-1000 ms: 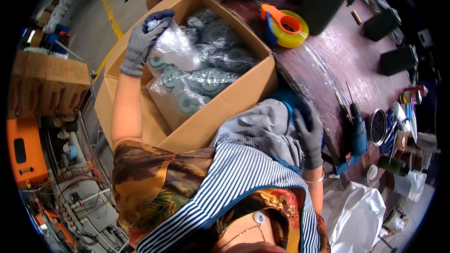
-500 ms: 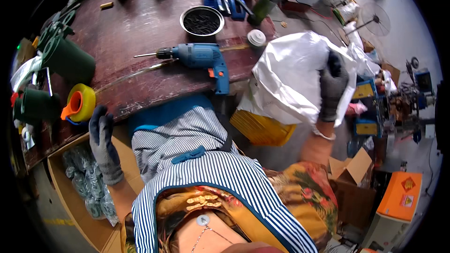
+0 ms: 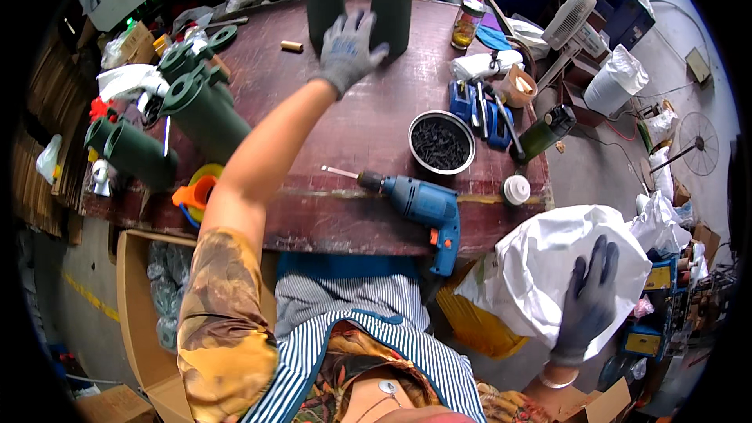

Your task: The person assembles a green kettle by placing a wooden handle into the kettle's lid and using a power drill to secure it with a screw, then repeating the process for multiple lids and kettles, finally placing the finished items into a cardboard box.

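Stretched far across the table, my left hand [image 3: 348, 51] wears a grey and dark blue glove. Its fingers are spread, holding nothing, in front of two upright dark green cylinders [image 3: 392, 19]; I cannot tell whether it touches either. My right hand [image 3: 587, 305], gloved likewise, lies over the white sack [image 3: 533, 266] at the table's right front corner, fingers extended and apart. A blue power drill [image 3: 419, 202] rests near the front edge, its bit pointing left. Beyond it stands a metal bowl [image 3: 413, 158] of small black pieces.
More dark green cylinders [image 3: 207, 117] stand on the left by an orange and yellow tape roll [image 3: 200, 188]. Blue holders with tools [image 3: 482, 113], a green bottle [image 3: 540, 135] and a white cap [image 3: 516, 189] are on the right. Under the sack is a yellow crate [image 3: 478, 317]; an open carton [image 3: 133, 298] stands lower left.
My left hand has gone from beside the table's front edge out to the far cylinders. My right hand, earlier at the sack's opening, now lies spread on it. The view has shifted up.
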### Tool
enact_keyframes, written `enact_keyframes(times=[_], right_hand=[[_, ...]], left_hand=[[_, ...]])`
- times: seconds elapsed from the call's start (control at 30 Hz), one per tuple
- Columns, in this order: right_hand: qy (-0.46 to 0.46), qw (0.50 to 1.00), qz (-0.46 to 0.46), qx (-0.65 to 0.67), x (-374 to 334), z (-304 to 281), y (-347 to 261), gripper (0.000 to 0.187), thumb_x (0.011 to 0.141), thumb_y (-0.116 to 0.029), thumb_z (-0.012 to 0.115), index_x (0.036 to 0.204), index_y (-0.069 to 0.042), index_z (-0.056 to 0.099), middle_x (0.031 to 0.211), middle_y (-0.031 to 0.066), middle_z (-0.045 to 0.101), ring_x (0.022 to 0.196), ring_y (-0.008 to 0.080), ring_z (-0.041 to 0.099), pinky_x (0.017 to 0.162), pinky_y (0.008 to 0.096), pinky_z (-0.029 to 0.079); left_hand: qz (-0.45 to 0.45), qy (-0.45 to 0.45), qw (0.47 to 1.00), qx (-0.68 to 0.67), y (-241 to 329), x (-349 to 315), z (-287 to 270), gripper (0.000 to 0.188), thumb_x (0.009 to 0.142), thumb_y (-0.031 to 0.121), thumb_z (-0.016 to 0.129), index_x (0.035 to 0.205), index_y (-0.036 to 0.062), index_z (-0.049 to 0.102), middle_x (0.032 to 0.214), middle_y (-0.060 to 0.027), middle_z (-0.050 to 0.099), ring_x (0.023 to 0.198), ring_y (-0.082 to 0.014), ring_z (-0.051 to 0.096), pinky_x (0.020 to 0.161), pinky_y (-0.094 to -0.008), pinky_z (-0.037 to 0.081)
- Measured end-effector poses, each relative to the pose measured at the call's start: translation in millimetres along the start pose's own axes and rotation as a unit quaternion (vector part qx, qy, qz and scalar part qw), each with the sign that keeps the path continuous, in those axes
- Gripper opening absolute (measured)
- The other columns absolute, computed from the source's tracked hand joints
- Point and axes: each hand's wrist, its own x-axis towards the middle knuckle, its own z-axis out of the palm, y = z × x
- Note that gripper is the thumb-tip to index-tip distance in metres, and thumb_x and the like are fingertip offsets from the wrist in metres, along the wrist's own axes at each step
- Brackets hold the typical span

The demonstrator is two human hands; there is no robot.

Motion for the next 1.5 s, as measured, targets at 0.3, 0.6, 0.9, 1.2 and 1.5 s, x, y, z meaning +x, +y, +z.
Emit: enact_keyframes(times=[0.3,0.6,0.9,1.2,1.5], right_hand=[[-0.134,0.951,-0.139,0.241,-54.8,63.2,-82.7,0.043,0.081,-0.021,0.075,0.122,-0.011,0.071,0.127,0.0148,0.067,0.100,0.0306,0.070,0.082,0.0406,0.056],[-0.259,0.889,-0.070,0.371,-49.1,127.2,-111.2,0.077,0.087,-0.045,0.069,0.148,-0.005,0.045,0.146,0.0253,0.048,0.122,0.0418,0.056,0.102,0.0485,0.044],[-0.179,0.907,-0.123,0.360,-71.3,158.9,-130.0,0.085,0.088,-0.041,0.068,0.155,-0.003,0.032,0.154,0.0275,0.038,0.125,0.0430,0.054,0.101,0.0471,0.045],[-0.229,0.873,0.018,0.430,-83.1,149.0,-124.6,0.100,0.073,-0.024,0.075,0.158,-0.005,0.025,0.125,0.0260,0.053,0.114,0.0443,0.057,0.097,0.0493,0.048],[-0.224,0.815,0.127,0.519,-153.0,170.1,-78.5,0.104,0.072,-0.027,0.080,0.158,-0.008,0.025,0.151,0.0204,0.040,0.139,0.0381,0.040,0.118,0.0483,0.029]], left_hand=[[-0.149,-0.087,0.984,-0.033,25.3,184.5,131.0,0.073,0.081,0.063,0.066,0.145,0.0318,0.052,0.167,-0.0089,0.024,0.146,-0.0491,0.027,0.115,-0.0624,0.029],[0.038,0.108,0.888,-0.445,-73.9,47.1,44.5,0.035,0.087,-0.011,0.055,0.118,0.0018,0.067,0.143,-0.0144,0.056,0.125,-0.0250,0.060,0.101,-0.0329,0.050],[-0.120,-0.137,0.900,-0.397,-113.1,-133.0,-178.0,0.045,0.080,-0.012,0.052,0.122,0.0018,0.060,0.129,-0.0081,0.061,0.115,-0.0165,0.060,0.099,-0.0279,0.048],[-0.007,-0.102,0.995,-0.015,-11.7,-122.2,-201.3,0.070,0.084,0.043,0.078,0.141,0.0096,0.053,0.136,-0.0160,0.057,0.123,-0.0315,0.059,0.106,-0.0417,0.046],[-0.214,0.000,0.876,-0.432,-44.2,-242.9,-256.2,0.076,0.085,0.034,0.080,0.146,0.0043,0.048,0.142,-0.0120,0.056,0.121,-0.0241,0.060,0.104,-0.0360,0.049]])
